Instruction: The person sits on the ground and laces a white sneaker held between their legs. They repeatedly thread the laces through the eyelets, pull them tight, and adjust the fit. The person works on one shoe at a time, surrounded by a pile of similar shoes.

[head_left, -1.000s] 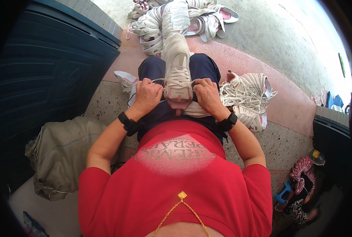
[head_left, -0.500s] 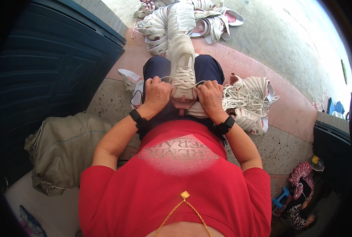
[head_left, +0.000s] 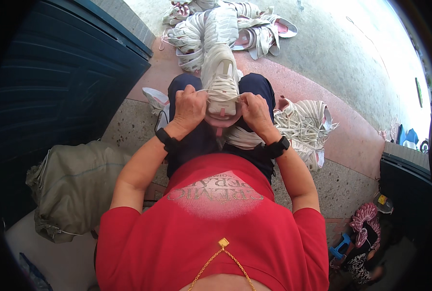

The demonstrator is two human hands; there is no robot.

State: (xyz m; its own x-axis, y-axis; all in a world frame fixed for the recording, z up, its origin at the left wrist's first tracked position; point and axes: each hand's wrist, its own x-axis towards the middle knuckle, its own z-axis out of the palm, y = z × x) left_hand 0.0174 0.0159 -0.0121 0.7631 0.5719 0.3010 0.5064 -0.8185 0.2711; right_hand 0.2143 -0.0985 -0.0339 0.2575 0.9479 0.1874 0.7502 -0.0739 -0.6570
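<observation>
Between my knees sits a white shoe upper (head_left: 221,72) with pink trim, its tongue and pink pull tab toward me. White shoelaces (head_left: 223,92) are threaded through it. My left hand (head_left: 190,105) is closed in a pinch on a lace end at the shoe's left side. On the right side my right hand (head_left: 255,110) pinches the other lace end. The lace stretches across the shoe between both hands. The fingertips partly hide the lace ends.
Stacked white shoe uppers (head_left: 201,34) lie ahead on the ground. Another laced pile (head_left: 303,123) is by my right knee. A dark blue door (head_left: 70,68) and a grey-green sack (head_left: 75,186) stand at the left. Pink-patterned items (head_left: 365,218) lie at lower right.
The shoe sits slightly lower and tilts more in view, showing more of its pink-edged opening. My hands have shifted a little upward along its sides, still holding the laces.
</observation>
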